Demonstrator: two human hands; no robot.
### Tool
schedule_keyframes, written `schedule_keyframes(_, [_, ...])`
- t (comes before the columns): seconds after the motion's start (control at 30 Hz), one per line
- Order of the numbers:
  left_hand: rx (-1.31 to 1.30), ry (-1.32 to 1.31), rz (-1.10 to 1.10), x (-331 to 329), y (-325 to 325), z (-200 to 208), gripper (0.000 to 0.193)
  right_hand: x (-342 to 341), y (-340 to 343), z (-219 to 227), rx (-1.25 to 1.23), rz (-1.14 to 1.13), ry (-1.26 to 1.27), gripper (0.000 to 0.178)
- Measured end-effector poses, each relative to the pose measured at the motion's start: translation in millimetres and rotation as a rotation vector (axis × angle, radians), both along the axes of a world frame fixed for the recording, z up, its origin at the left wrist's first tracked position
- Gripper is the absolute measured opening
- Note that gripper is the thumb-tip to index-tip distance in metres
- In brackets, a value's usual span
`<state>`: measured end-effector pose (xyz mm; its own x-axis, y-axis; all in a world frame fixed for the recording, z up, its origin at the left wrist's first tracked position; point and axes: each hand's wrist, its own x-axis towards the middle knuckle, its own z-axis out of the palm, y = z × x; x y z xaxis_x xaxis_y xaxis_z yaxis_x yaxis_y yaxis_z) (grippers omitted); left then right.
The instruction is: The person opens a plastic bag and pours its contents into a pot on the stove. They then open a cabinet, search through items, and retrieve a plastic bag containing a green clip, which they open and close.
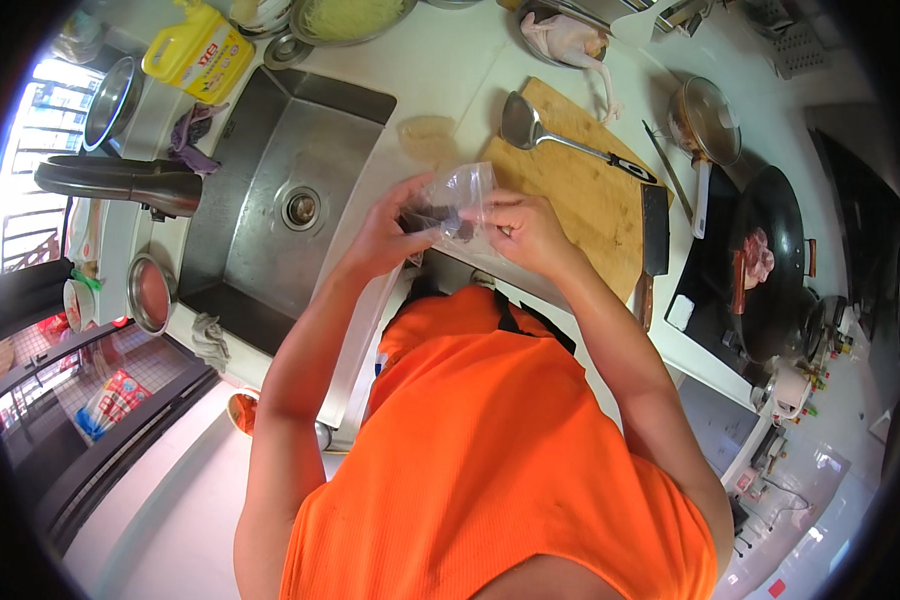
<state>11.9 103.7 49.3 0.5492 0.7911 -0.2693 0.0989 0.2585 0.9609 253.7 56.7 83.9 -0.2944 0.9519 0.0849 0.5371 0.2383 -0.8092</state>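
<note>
Between my two hands, at the counter's front edge, is a small clear plastic bag [467,184] with something dark in its lower part. My left hand [392,232] grips the bag's left side, thumb toward me. On the other side, my right hand [526,230] pinches the bag near its middle with thumb and fingertips. What the dark contents are, I cannot make out. Just right of my hands lies a wooden cutting board [570,210] with a metal spatula [560,138] across it. A cleaver [655,230] rests along the board's right edge.
A steel sink [260,190] with a faucet [120,185] is on the left. Behind it stands a yellow jug [198,55]. A plucked bird [567,42] lies at the back. At right, a wok [770,270] holding raw meat [758,258] sits near a small pan [705,120].
</note>
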Motion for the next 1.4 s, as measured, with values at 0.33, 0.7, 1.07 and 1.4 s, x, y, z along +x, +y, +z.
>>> schedule_keyframes(0.33, [-0.075,-0.048,0.032,17,-25,20,0.072,9,0,45,-0.029,0.193,-0.18,0.037])
schedule_keyframes(0.7, [-0.054,-0.207,0.062,32,-59,16,0.074,25,-14,46,-0.248,0.298,-0.191,0.025])
schedule_keyframes(1.07, [0.048,0.015,0.009,43,-96,-9,0.068,44,-27,43,-0.647,0.066,0.243,0.016])
schedule_keyframes(1.4, [0.363,0.127,0.102,53,-93,2,0.059,59,-30,27,-1.014,-0.223,1.181,0.011])
